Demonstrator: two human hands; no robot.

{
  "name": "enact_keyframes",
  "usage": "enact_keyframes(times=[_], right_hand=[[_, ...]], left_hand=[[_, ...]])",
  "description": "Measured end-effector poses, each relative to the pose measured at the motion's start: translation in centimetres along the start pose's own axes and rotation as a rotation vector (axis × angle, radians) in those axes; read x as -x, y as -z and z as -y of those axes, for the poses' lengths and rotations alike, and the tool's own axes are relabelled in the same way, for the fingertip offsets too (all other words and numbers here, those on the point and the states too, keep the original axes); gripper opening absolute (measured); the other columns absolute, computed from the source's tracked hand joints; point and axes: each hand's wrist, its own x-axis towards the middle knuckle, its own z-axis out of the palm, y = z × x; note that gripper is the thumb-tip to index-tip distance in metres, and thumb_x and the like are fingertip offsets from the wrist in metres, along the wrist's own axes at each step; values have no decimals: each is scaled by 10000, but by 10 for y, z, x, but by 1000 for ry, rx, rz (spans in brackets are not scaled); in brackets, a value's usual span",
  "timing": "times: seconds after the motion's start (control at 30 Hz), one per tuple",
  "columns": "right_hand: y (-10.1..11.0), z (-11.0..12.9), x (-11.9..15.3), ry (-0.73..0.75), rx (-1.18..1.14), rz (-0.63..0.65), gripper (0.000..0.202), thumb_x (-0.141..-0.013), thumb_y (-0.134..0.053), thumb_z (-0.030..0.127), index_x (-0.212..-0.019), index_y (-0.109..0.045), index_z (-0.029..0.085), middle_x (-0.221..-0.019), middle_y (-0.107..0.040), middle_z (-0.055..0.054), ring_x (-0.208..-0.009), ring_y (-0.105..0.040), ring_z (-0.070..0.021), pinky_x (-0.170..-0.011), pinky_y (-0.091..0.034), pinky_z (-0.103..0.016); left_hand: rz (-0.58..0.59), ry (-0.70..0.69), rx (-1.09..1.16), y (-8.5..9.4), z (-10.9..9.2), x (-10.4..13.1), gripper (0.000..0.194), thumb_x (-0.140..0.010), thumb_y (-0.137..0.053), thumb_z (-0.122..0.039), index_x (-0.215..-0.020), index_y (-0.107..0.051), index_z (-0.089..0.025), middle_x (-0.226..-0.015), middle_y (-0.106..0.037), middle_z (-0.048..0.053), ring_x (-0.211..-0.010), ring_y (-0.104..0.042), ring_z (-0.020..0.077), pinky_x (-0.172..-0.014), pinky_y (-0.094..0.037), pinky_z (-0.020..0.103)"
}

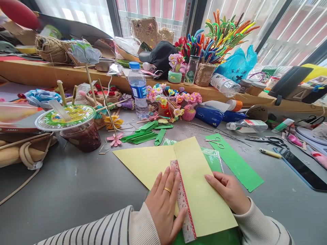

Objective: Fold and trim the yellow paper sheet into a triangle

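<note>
A sheet of pale yellow paper lies before me, its right part raised along a line beside a patterned ruler. My left hand, with a ring on one finger, lies flat with fingers stretched out, pressing on the ruler and the paper. At the paper's right edge, my right hand grips it between thumb and fingers. Green paper shows under the yellow sheet. A green paper strip lies to the right, with small scissors on its upper end.
Folded green paper pieces lie beyond the sheet. A lidded drink cup stands at left, a water bottle behind. At right are black scissors, a cutter and a phone. Pipe cleaners crowd the shelf.
</note>
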Motion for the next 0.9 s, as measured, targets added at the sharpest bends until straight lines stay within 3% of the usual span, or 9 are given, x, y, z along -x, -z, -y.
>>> enact_keyframes(times=[0.33, 0.57, 0.9], right_hand=[[9, 10, -14, -10, 135, 129, 354, -653, -510, 493, -678, -550, 142, -622, -605, -36, -571, -570, -175, -485, -433, -251], [11, 8, -16, 17, 142, 116, 327, -677, -507, 455, -680, -564, 133, -597, -584, -16, -520, -533, -136, -450, -397, -226], [10, 9, -12, 77, 229, 88, 305, -707, -470, 438, -645, -526, 144, -563, -518, 4, -489, -472, -111, -419, -351, -217]], left_hand=[[-1, -24, -3, -8, 7, -8, 601, -774, -306, -428, -1264, -199, -96, -1311, -224, 135, -1180, -193, 301, -933, -182, 436], [13, -30, -9, -7, 9, -10, 598, -781, -297, -411, -1268, -178, -84, -1317, -200, 144, -1188, -173, 291, -936, -178, 430], [-37, 52, -17, -10, 1, -9, 594, -761, -330, -418, -1239, -262, -70, -1311, -224, 137, -1194, -166, 274, -962, -145, 409]])
